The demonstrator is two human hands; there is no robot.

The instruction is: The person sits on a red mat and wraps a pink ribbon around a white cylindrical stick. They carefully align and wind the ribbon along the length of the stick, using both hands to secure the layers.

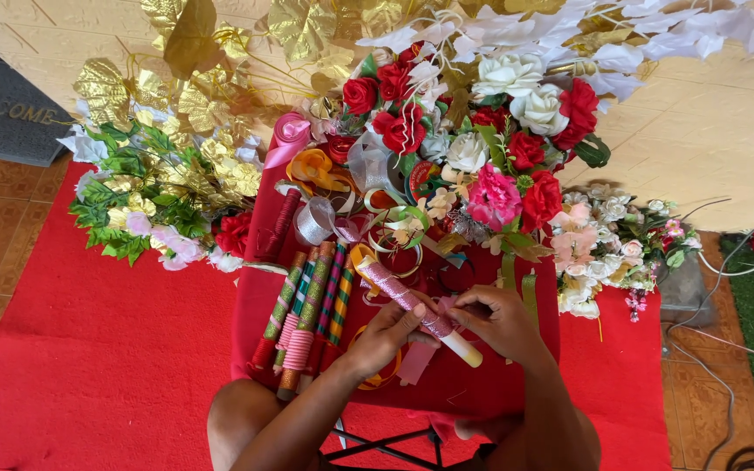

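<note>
Candle (419,310), pale and stick-shaped, half wound in glittery pink ribbon, lies slantwise over the red table (482,384), gripped by both hands. The left hand (386,336) pinches the middle, the right hand (497,319) clenches around the wrapped part near the lower end. It looks light, stiff, probably brittle and slippery where bare; the ribbon-covered stretch seems the safer hold. Wrapped sticks (307,305) lie beside it, ribbon rolls (316,218) and fake flowers (490,122) beyond.
</note>
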